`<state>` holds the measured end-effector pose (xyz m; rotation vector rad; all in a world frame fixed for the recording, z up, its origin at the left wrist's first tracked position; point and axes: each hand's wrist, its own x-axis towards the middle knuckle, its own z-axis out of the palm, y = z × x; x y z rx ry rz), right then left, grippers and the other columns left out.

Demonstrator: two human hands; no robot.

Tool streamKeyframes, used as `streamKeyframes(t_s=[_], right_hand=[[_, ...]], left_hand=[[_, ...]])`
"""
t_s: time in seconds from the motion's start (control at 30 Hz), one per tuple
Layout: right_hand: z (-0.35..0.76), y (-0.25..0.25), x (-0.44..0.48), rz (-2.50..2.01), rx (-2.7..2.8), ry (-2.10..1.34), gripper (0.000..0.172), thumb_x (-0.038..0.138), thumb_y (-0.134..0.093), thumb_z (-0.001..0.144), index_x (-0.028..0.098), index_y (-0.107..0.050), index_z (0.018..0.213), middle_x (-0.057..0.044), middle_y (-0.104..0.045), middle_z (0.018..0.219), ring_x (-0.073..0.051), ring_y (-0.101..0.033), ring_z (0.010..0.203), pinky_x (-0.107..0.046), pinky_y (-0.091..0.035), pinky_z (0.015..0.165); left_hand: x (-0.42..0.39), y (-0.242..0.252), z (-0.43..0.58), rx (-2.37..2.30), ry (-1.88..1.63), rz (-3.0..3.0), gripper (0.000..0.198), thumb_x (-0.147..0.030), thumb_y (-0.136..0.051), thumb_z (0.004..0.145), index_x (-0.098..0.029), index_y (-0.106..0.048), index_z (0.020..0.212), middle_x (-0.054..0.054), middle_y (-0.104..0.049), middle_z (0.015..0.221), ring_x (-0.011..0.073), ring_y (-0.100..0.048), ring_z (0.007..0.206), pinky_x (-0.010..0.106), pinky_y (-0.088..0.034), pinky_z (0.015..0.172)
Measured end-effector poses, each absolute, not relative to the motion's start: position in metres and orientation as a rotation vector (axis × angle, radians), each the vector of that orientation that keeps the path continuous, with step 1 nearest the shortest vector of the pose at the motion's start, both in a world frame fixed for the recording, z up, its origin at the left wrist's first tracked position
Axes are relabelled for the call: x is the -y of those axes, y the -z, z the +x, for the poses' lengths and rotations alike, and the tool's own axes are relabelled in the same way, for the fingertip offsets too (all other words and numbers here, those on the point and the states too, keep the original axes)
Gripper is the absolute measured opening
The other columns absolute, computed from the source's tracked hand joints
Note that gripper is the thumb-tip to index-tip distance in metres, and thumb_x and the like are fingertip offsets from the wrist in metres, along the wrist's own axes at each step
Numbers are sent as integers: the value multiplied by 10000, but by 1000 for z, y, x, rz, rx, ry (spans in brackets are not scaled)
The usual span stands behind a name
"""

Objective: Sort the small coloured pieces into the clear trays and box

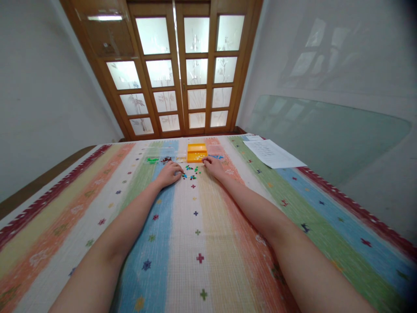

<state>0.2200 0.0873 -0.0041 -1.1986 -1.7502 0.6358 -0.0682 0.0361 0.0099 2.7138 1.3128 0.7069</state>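
Observation:
My left hand (169,174) rests on the tablecloth left of a loose scatter of small green, blue and dark red beads (190,177). Its fingers are loosely bent and apart, with nothing visible in them. At the front right corner of a yellow open box (197,146), my right hand (213,167) has its thumb and fingertips pinched together. Whatever they hold is too small to make out. Pale beads (199,157) lie in the front part of that box. Clear boxes beside it hold green beads (152,160), dark red beads (167,159) and blue beads (216,157).
A striped, patterned tablecloth (185,243) covers the table. Sheets of printed paper (272,153) lie at its far right. A pane of glass (319,134) leans along the right wall. Wooden doors with frosted panes (182,69) stand beyond the far edge.

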Motion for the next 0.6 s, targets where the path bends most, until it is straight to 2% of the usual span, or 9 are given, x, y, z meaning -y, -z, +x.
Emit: streamKeyframes(t_s=[0.17, 0.33, 0.6], right_hand=[[220, 2, -84, -1199, 1769, -617, 219, 166, -555, 946, 187, -766, 1002, -64, -783, 1039, -208, -683, 981, -336, -507, 953], [217, 1, -77, -1189, 1971, -442, 231, 141, -556, 968, 179, -776, 1028, -84, -778, 1083, -216, -683, 1000, -328, -500, 937], [202, -1, -56, -770, 2396, -196, 218, 198, -613, 997, 208, -779, 1138, -100, -744, 1146, -239, -646, 1119, -380, -489, 1021]], left_hand=[[-38, -7, -68, -1360, -678, 2699, 220, -223, -605, 934, -251, -808, 1014, 55, -744, 1103, 260, -598, 1122, 425, -438, 1081], [-39, -5, -68, -1407, -675, 2680, 193, -239, -615, 933, -237, -798, 995, 63, -743, 1070, 268, -594, 1098, 424, -452, 1043], [-39, -2, -64, -1530, -687, 2661, 167, -287, -625, 939, -226, -779, 960, 81, -727, 1007, 270, -601, 1045, 417, -473, 982]])
